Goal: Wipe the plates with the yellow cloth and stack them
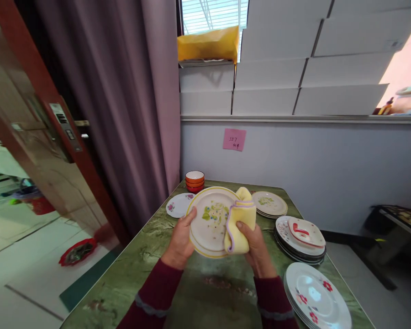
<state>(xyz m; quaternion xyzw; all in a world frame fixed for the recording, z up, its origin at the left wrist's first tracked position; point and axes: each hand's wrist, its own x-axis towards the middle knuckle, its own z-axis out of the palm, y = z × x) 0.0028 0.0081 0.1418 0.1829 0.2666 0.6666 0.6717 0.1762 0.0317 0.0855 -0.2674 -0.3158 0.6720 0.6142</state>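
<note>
Plate (210,221) pinched by left fingers (189,217); right fingers (244,228) clamp cloth (242,213) over opposite side.

Appears moderately bright and fairly even, nearly bleached at the window (212,16). Casts soft shadow onto the white boxes (265,73) below the yellow package (208,44). Darkens within the folds of the purple curtain (123,91). Glares bluish-white off the red-flowered plate (318,296). Looks reasonably crisp on the yellow-rimmed plate (212,217). Stretches and tilts the wooden door (41,77) at left; blurs softly toward the right edge.
</note>
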